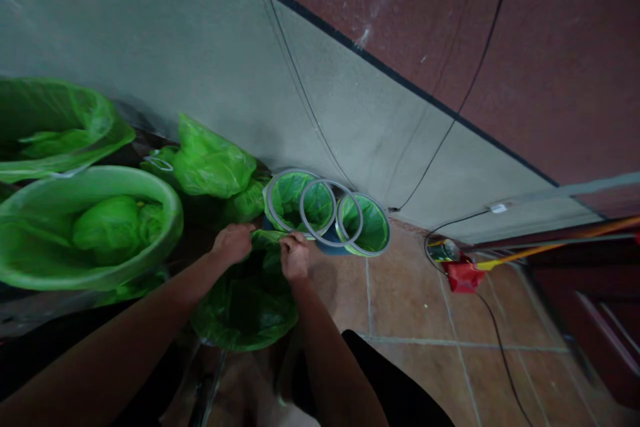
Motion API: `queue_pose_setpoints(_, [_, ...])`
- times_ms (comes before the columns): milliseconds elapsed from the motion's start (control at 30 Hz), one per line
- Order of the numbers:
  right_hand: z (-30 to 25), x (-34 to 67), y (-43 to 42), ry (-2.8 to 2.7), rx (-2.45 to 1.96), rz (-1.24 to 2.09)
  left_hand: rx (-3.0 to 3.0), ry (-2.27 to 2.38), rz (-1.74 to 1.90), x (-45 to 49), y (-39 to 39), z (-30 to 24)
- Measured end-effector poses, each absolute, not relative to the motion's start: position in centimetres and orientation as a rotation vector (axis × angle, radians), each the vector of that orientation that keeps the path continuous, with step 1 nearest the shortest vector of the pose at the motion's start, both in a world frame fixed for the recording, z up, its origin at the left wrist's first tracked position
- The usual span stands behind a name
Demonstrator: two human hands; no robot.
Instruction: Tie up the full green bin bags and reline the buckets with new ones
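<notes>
A green bin liner (250,320) hangs spread open in front of me, its mouth facing up; whatever bin may be under it is hidden. My left hand (233,243) pinches the far edge of the liner at its left side. On the same edge, a short way to the right, my right hand (295,257) has its fingers closed on the liner. Just beyond my hands stand two small bins lined with green bags, a left bin (280,203) and a right bin (375,227). A loose grey ring (330,183) lies across their tops.
Left of me is a large green tub (173,213) with a bagged bundle inside. Behind it are another lined bin (100,120) and a full green bag (215,160) against the wall. A red dustpan (464,277), a tin (445,251) and cables lie on the right.
</notes>
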State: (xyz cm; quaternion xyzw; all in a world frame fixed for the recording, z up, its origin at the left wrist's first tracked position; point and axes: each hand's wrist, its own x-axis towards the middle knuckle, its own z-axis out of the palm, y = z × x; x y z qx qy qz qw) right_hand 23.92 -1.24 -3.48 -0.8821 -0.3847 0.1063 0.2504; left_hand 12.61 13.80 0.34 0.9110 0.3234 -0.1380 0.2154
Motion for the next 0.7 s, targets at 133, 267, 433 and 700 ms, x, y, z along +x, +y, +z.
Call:
queue_pose_setpoints(133, [-3.2, 24.1, -1.7, -1.143, -2.525, 0.332, 2.546, 0.902, -0.369, 12.7, 13.9, 0.4])
queue_pose_setpoints(267, [-3.6, 23.9, -2.2, -1.206, -2.694, 0.435, 2.551, 0.957, -0.397, 12.3, 14.2, 0.4])
queue_pose_setpoints(433, [-3.2, 23.2, -2.9, -1.109, -2.730, 0.468, 2.577, 0.957, -0.483, 11.6, 14.3, 0.7])
queue_pose_setpoints(700, [0.4, 22.2, -1.2, -0.780, -2.503, 0.227, 2.578, 0.982, -0.483, 12.5, 14.1, 1.9])
